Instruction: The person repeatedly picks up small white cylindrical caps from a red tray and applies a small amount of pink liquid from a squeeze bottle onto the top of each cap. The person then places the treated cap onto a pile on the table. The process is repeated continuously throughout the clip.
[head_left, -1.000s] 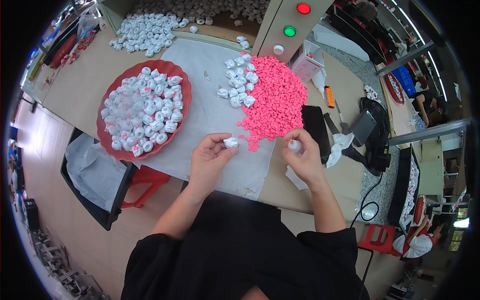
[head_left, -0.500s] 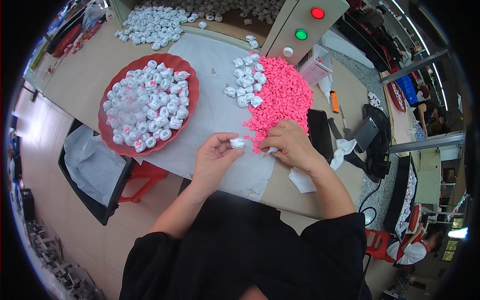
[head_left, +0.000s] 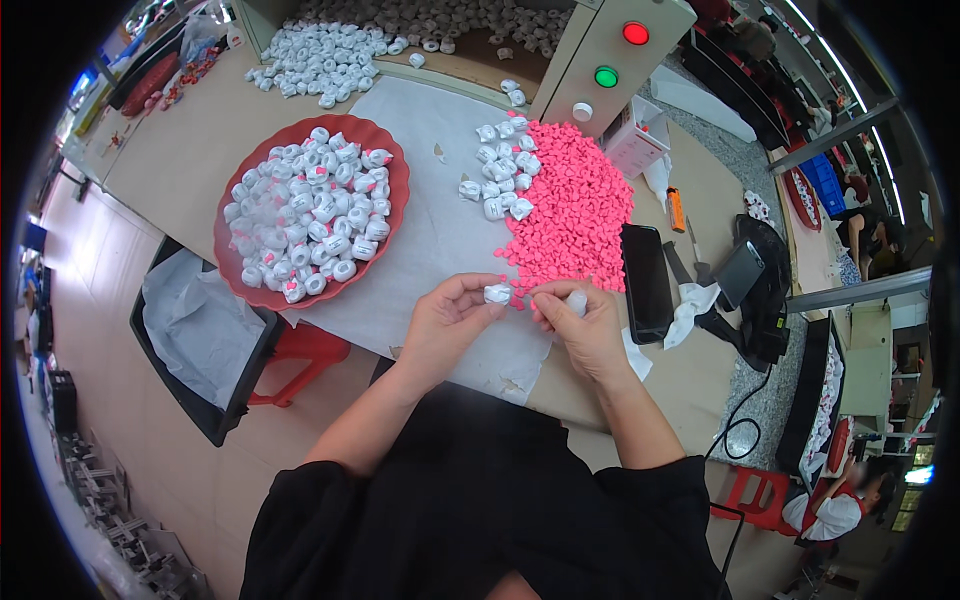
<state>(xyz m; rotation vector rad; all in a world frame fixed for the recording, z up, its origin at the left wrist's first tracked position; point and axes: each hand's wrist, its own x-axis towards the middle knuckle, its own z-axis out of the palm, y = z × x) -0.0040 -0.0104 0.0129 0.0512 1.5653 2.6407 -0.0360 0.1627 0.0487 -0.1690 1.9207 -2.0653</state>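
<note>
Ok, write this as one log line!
left grip: small white piece; right grip: white item, partly hidden; pink pile: beyond both; red bowl: holds white pieces

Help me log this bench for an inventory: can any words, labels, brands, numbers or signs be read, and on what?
None can be read.
White box: small print, too blurred to read.
White rounded pieces in the red bowl: dark marks, too small to read.
Beige panel: no readable lettering.

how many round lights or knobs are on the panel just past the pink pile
3: red light at the top, green light below it, white knob lowest. Others may be hidden beyond the picture's upper edge.
</note>
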